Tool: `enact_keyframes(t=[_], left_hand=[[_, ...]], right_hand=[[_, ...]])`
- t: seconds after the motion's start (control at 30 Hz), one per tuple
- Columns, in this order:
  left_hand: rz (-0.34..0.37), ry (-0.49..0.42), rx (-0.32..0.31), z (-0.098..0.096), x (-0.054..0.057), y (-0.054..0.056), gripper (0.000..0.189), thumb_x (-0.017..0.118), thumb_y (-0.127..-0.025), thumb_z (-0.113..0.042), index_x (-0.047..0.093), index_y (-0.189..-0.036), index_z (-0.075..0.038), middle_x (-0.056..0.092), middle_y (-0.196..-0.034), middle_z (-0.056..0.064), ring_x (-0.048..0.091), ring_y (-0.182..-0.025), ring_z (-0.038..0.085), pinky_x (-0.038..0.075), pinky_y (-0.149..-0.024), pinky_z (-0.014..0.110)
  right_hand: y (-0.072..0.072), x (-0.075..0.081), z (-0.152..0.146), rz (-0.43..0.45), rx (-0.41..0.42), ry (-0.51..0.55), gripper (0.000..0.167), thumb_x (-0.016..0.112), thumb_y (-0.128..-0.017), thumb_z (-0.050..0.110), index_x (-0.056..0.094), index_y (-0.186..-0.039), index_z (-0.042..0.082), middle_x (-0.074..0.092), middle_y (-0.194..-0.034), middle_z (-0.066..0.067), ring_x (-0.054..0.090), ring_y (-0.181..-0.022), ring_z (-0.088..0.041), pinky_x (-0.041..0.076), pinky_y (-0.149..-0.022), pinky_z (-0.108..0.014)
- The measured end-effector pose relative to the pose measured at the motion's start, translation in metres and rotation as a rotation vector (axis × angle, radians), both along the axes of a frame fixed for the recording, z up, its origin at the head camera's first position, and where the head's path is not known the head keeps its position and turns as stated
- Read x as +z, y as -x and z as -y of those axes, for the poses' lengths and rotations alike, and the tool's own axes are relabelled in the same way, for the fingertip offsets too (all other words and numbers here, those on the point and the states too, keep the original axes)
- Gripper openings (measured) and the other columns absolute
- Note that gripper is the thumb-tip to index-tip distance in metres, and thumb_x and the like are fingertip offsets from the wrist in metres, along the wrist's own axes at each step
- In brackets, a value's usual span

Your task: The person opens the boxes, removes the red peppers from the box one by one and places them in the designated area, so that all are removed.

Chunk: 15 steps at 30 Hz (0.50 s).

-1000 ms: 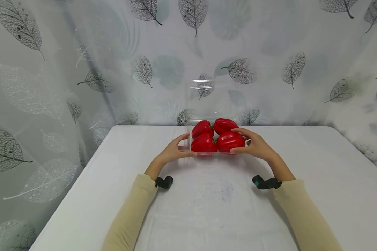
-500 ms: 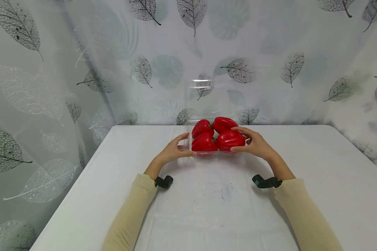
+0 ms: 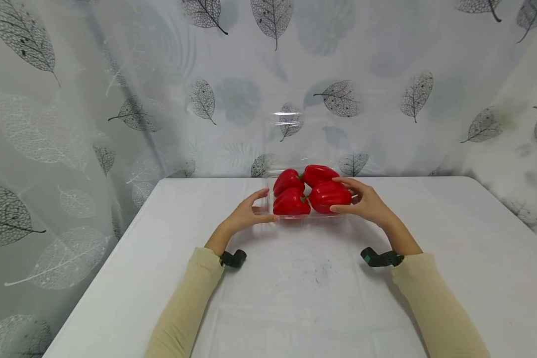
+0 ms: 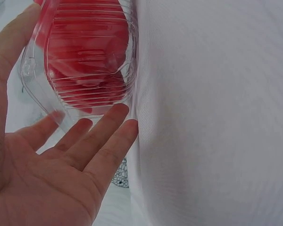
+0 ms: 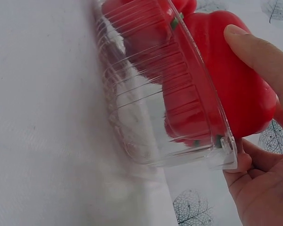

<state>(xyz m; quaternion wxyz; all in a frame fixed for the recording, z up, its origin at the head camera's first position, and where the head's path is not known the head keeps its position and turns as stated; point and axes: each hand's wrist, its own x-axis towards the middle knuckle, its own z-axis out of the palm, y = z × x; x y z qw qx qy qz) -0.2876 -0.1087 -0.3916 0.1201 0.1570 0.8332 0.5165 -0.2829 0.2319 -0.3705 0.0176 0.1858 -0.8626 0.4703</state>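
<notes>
Several red bell peppers sit in a clear plastic clamshell box (image 5: 141,101) at the table's far edge. My right hand (image 3: 366,201) grips the front right bell pepper (image 3: 329,197), thumb on its near face and fingers behind. That pepper rises above the box rim in the right wrist view. At the box's left end is my left hand (image 3: 243,215). In the left wrist view its fairly straight fingers (image 4: 101,141) rest at the end wall and the thumb reaches along the rim. Another bell pepper (image 3: 292,202) lies front left, with two more behind.
The box's clear raised lid (image 3: 286,119) stands up behind the peppers, against a leaf-patterned curtain (image 3: 232,54). A white cloth covers the table (image 3: 295,298). Each wrist wears a small black camera.
My right hand has shifted slightly right, and the front right pepper has moved a little right and tilted with it. The left hand holds its place.
</notes>
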Motion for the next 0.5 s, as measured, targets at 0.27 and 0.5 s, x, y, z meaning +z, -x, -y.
enact_keyframes(t=[0.27, 0.5], left_hand=[[0.031, -0.025, 0.001, -0.0003, -0.0003, 0.0001, 0.090, 0.080, -0.081, -0.030, 0.028, -0.154, -0.023, 0.031, -0.157, -0.001, 0.044, -0.135, 0.032, 0.047, -0.099, 0.050], [0.035, -0.029, 0.002, -0.0002, -0.0012, 0.0013, 0.089, 0.080, -0.081, -0.029, 0.028, -0.154, -0.023, 0.032, -0.157, -0.001, 0.043, -0.136, 0.032, 0.048, -0.099, 0.050]], right_hand=[[-0.0022, 0.0043, -0.0012, -0.010, 0.018, 0.027, 0.073, 0.079, -0.082, 0.018, 0.044, -0.146, 0.011, 0.051, -0.136, -0.019, 0.053, -0.110, -0.031, 0.052, -0.076, -0.019], [-0.0020, 0.0089, -0.0006, 0.005, 0.009, 0.015, 0.074, 0.079, -0.082, 0.019, 0.043, -0.146, 0.011, 0.051, -0.136, -0.019, 0.052, -0.114, -0.032, 0.052, -0.077, -0.018]])
